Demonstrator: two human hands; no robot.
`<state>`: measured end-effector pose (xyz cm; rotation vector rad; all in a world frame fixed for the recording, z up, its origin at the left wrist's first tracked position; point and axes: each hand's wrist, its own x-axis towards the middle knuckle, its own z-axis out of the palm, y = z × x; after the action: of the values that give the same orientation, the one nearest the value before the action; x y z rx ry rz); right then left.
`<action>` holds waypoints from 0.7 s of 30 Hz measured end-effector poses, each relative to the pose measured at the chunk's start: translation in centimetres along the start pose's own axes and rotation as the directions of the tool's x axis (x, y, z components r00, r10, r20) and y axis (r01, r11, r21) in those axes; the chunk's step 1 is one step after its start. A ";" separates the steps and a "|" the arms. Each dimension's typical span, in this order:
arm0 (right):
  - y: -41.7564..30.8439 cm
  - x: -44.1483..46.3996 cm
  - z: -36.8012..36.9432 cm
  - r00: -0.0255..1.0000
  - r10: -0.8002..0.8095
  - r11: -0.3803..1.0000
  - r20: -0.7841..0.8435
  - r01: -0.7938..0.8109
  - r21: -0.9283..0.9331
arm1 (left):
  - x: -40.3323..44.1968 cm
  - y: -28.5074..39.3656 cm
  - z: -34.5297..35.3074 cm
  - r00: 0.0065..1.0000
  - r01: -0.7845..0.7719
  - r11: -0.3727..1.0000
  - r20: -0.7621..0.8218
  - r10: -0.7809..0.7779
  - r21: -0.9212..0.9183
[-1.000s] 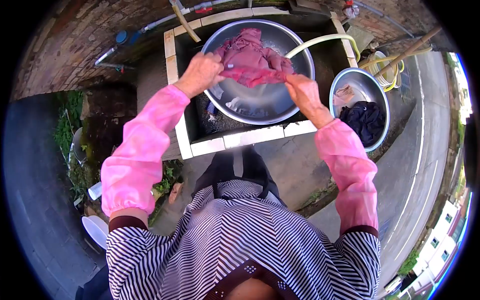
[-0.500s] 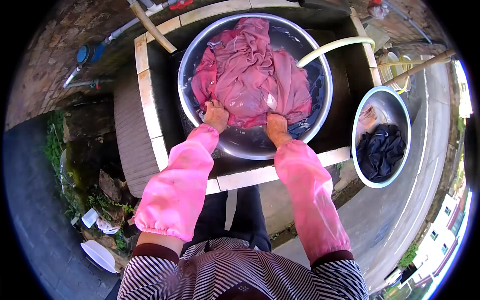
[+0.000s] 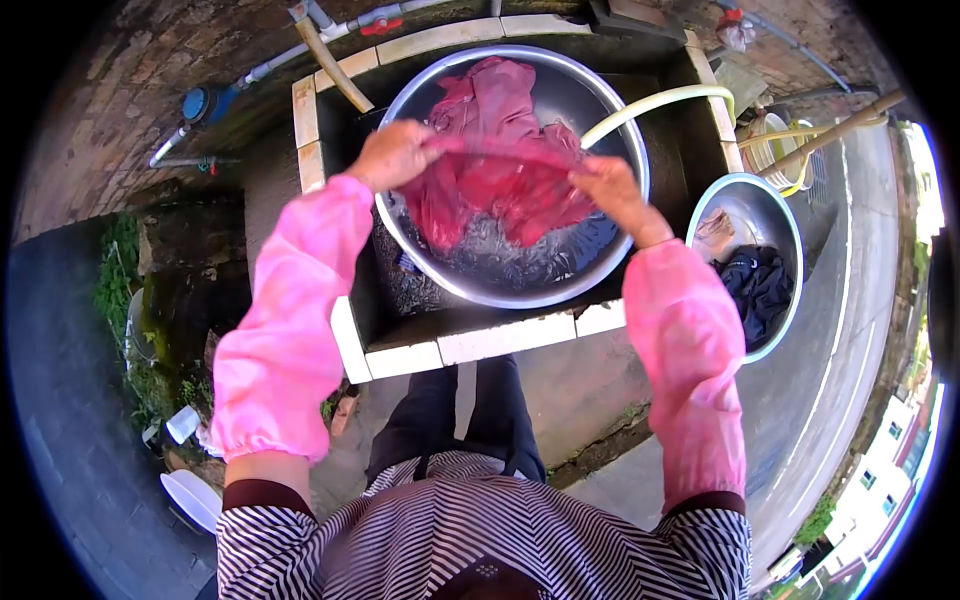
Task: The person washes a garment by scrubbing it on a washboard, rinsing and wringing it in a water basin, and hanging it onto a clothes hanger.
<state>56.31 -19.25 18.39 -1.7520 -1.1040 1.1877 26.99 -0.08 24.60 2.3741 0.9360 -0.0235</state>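
Clenched in both your left hand [image 3: 390,156] and right hand [image 3: 615,192], the red cloth [image 3: 490,190] has its held edge stretched side to side over the basin [image 3: 512,302] — its folds lie between and below your hands, neither clearly nearer.

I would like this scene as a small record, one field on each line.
left hand: left hand grips one side of the red cloth
right hand: right hand grips its other side
large basin: large basin holds water, with cloth hanging into it
hose: hose reaches over the rim
small basin: small basin, at right, holds dark cloth and pale cloth
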 end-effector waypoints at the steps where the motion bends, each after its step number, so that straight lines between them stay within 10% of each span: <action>1: -7.2 -2.0 -2.4 1.000 0.025 0.995 0.007 -0.026 0.100 | 0.8 1.9 -4.0 1.000 -0.008 1.000 0.025 0.007 0.021; 4: -17.6 -4.1 -9.1 0.991 -0.129 0.991 -0.037 0.130 0.026 | 1.3 7.1 -12.3 0.879 -0.355 0.933 -0.322 0.352 0.052; 7: -25.8 -8.9 -12.6 0.931 -0.277 0.954 -0.237 0.236 -0.187 | -3.9 16.2 -20.4 0.864 -0.390 0.907 -0.405 0.300 -0.159; 8: -27.0 -10.2 -13.1 0.882 -0.355 0.919 -0.309 0.269 -0.288 | -4.1 16.2 -21.5 0.745 -0.551 0.833 -0.420 0.518 0.051; 12: -27.7 -14.9 -10.1 0.943 -0.119 0.987 -0.310 0.079 -0.137 | -5.7 16.8 -21.2 0.737 -0.549 0.836 -0.469 0.487 0.007; 19: -5.4 -8.8 0.9 0.992 0.121 0.919 0.023 -0.121 0.376 | -2.0 3.3 1.4 0.943 -0.329 0.942 -0.039 0.332 0.063; 21: 6.0 -5.7 4.0 0.978 -0.095 0.971 -0.188 0.050 -0.233 | -2.1 -0.8 8.5 0.963 -0.268 0.957 0.033 0.266 0.109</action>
<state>52.82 -26.26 13.61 -1.9370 -1.2092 0.8475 26.49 -5.37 17.55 2.5815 0.6117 0.0073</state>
